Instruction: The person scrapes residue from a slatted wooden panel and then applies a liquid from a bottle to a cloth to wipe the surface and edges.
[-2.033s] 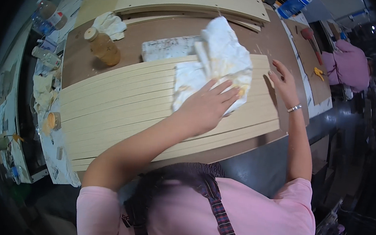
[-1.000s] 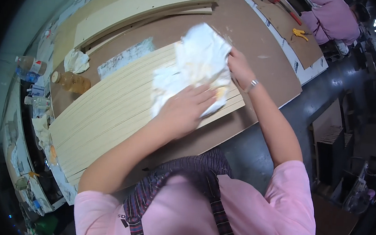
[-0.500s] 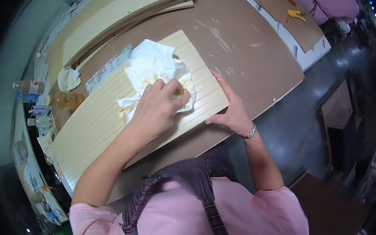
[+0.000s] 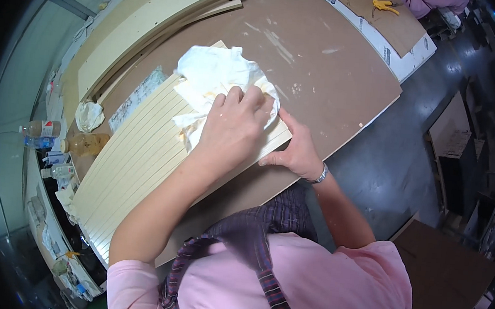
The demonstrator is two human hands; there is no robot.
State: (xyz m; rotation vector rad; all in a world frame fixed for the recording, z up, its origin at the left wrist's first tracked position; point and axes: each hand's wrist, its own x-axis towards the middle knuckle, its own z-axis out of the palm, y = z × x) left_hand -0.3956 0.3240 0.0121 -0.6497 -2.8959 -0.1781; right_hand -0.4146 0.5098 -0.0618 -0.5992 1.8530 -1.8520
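Observation:
A pale cream panel with parallel grooves (image 4: 137,139) lies slantwise across the brown tabletop. My left hand (image 4: 236,118) is closed on a white cloth (image 4: 214,66) with yellowish-brown stains and presses it against the panel near its right end. The cloth's loose part spreads beyond my knuckles and past the panel's far edge. My right hand (image 4: 298,150), with a metal band at the wrist, grips the panel's right end, its thumb at the near edge and its fingers on the far side.
Curved cream boards (image 4: 153,25) are stacked at the far left. Beside the panel stand a bottle of amber liquid (image 4: 89,143), a crumpled white wad (image 4: 89,116) and a paint-smeared strip (image 4: 137,98). A yellow-handled tool (image 4: 385,6) lies at the far right. The brown tabletop (image 4: 337,74) ends at the right.
My left hand has slid the cloth to the right along the panel, toward its right end. My right hand keeps its grip there.

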